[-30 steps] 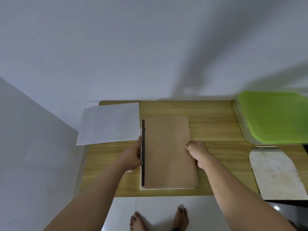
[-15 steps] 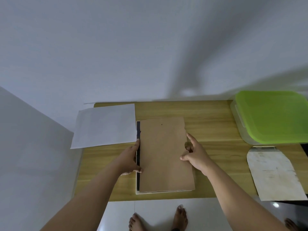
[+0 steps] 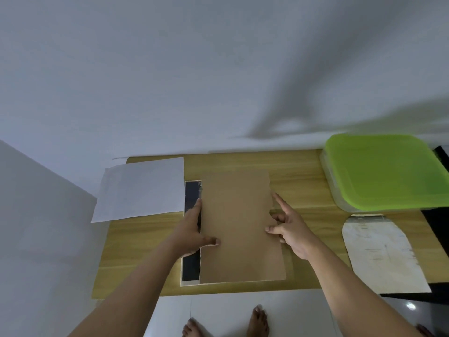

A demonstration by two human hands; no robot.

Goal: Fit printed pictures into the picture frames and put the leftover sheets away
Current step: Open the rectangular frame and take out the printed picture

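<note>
Backing board (image 3: pixel 240 227) has slid right on the picture frame (image 3: pixel 189 284), baring a wider dark strip (image 3: pixel 192 266); right hand (image 3: pixel 291 229) has uncurled.
Left hand (image 3: pixel 192 229) lies flat and relaxed, fingers along the board's left edge, thumb on top. Right hand: thumb tip on the right edge, index straight, the rest curled; can't tell if they pinch the board. Frame is mid-desk (image 3: pixel 145 251), face down, long axis running away from the person, near short end at the front edge; board parallel, offset right and hiding the frame's right side. Progress looks early: back not seated, white sheet (image 3: pixel 141 188) out beside the frame, green-lidded box (image 3: pixel 384 171) closed, nothing put away.
</note>
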